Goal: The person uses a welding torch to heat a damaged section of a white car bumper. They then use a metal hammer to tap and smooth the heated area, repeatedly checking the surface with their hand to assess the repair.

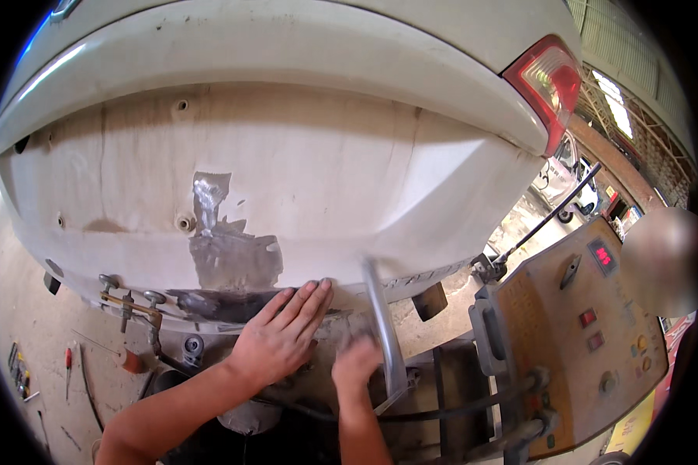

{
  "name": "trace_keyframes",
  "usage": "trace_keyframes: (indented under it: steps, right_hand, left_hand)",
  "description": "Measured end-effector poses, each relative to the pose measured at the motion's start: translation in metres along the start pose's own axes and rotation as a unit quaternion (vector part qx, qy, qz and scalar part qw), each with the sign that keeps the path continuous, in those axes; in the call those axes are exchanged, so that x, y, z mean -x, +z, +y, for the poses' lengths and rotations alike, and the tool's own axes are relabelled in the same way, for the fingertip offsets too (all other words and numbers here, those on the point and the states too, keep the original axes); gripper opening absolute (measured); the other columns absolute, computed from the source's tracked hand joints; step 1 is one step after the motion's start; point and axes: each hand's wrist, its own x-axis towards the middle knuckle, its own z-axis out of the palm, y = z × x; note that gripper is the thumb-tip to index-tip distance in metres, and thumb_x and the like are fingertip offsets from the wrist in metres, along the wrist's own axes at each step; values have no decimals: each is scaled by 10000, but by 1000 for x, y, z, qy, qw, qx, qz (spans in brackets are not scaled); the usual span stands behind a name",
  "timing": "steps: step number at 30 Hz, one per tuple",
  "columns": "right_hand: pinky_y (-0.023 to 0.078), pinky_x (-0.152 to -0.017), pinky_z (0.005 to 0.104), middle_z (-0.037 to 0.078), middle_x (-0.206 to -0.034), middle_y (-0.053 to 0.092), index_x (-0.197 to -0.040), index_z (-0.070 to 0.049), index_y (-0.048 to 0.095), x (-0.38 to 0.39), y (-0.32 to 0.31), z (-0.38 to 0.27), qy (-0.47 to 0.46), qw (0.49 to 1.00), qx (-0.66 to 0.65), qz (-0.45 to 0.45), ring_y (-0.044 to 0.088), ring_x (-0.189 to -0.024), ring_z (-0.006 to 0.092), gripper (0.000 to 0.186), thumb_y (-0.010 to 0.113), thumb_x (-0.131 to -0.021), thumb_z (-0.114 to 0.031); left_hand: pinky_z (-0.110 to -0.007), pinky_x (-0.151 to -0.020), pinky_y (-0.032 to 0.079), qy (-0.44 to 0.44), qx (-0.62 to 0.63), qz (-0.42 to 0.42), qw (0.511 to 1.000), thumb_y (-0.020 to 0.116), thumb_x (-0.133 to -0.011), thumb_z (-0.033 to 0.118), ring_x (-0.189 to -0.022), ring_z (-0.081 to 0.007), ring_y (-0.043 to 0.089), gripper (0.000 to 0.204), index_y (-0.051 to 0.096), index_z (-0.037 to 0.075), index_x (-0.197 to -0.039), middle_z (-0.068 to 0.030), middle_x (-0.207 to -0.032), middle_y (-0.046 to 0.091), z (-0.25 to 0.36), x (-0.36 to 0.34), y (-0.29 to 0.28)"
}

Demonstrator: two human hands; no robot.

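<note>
My left hand (287, 329) lies open, its fingers stretched together and resting on the lower edge of a white car's rear panel (326, 194). Just left of the fingertips is a patch of bare grey metal (236, 260), stripped of paint. A smaller shiny stripped patch (209, 194) sits above it. Low in front of the panel, my right hand (357, 360) is smeared by motion, so its fingers cannot be made out. Right beside it a grey metal bar (384, 325) slants up to the panel, its upper end blurred; whether the hand grips it is unclear.
At the right stands a worn machine console (582, 333) with a red display, knobs and thick cables (450, 407). A metal clamp (132, 306) is at the panel's lower left edge. A red screwdriver (68, 360) and other tools lie on the floor. The red tail light (547, 89) is above right.
</note>
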Motion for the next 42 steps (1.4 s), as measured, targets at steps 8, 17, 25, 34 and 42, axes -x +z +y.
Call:
trace_keyframes:
  steps: [8,17,25,34,42]
  right_hand:
    - [403,-478,259,43,-727,524,-837,-10,509,-5,-17,-16,-148,949,272,-60,513,-598,151,353,413,-945,-332]
    - [439,-594,245,112,-718,559,-817,8,580,9,-14,16,-42,973,226,-6,566,-651,198,369,374,-936,-275]
    - [422,-510,355,115,-573,548,-741,11,595,11,-6,17,102,990,71,65,547,-526,226,211,577,-859,-162]
    - [368,-430,298,83,-556,461,-816,-19,481,6,-22,-30,98,994,-46,-33,472,-476,179,471,404,-902,-475]
    - [282,-376,263,39,-522,374,-869,-52,398,28,-33,-56,162,976,-139,-51,337,-395,128,620,362,-882,-670]
  left_hand:
    - [-361,-1072,303,-6,-2,-4,1000,562,-748,255,-1312,-221,384,651,446,-11,-1331,-118,-1445,374,-1,2,1]
    - [-361,-1067,313,-13,19,-1,1000,575,-735,246,-1301,-224,396,661,447,-15,-1329,-122,-1441,379,0,0,0]
    - [-363,-1066,318,2,5,-6,1000,598,-719,257,-1308,-231,388,690,439,-18,-1331,-127,-1433,385,4,-1,0]
    - [-354,-1092,281,-25,-11,1,1000,650,-700,283,-1332,-198,353,769,394,5,-1370,-77,-1457,361,-1,-7,-1]
    - [-322,-1132,216,-28,-41,76,996,568,-809,423,-1377,-166,273,753,343,14,-1400,-57,-1484,318,-2,-79,-1]
